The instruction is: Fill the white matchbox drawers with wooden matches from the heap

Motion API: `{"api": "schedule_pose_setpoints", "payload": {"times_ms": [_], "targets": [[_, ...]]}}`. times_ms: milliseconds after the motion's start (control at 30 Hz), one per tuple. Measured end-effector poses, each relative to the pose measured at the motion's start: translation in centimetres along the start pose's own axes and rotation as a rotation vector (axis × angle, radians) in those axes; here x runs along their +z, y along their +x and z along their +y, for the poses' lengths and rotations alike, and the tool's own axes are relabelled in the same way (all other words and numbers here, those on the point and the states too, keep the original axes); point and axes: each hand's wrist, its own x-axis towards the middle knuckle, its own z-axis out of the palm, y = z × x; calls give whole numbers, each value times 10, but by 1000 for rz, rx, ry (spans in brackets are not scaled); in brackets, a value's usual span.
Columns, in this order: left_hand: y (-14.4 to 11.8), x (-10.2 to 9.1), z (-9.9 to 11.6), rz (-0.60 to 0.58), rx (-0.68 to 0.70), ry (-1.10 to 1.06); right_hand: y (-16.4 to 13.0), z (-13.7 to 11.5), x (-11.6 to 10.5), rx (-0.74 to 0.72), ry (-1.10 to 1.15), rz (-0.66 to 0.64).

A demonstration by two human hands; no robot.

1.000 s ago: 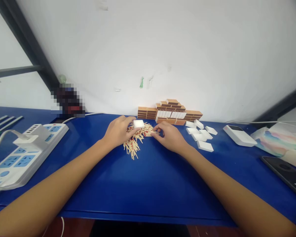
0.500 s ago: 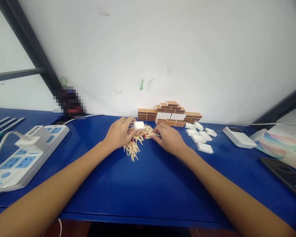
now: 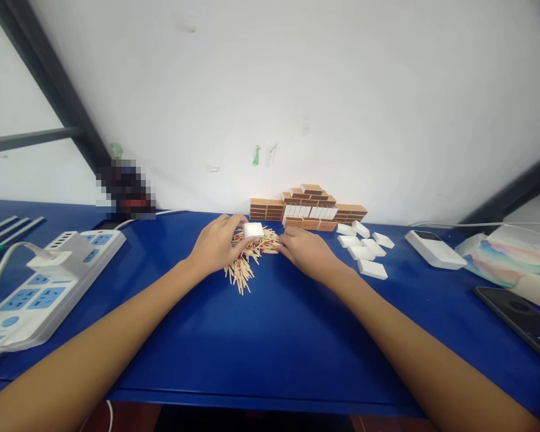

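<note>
At mid-surface our left hand pinches a white tray over the loose matches; our right hand closes on matches; sleeved boxes stand stacked behind; six empty trays and most matches remain, we judge.

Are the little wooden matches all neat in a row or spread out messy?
Spread out messy. The red-tipped wooden matches lie crisscrossed in a loose pile on the blue table, between both hands.
</note>
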Motion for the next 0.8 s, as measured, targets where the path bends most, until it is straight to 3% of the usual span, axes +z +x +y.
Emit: {"api": "schedule_pose_setpoints", "payload": {"times_ms": [167, 300, 400, 567, 800], "targets": [[1, -2, 2, -8, -40, -71, -7, 21, 2, 1, 98, 43], [0, 1, 11, -40, -65, -181, -13, 36, -1, -29, 242, 190], [-3, 3, 22, -90, -55, -269, -17, 30, -10, -85, 398, 282], [-6, 6, 34, -114, -91, -408, -21, 12, -20, -133, 499, 219], [-7, 6, 38, -108, -79, -450, -24, 7, -13, -141, 453, 137]]}}
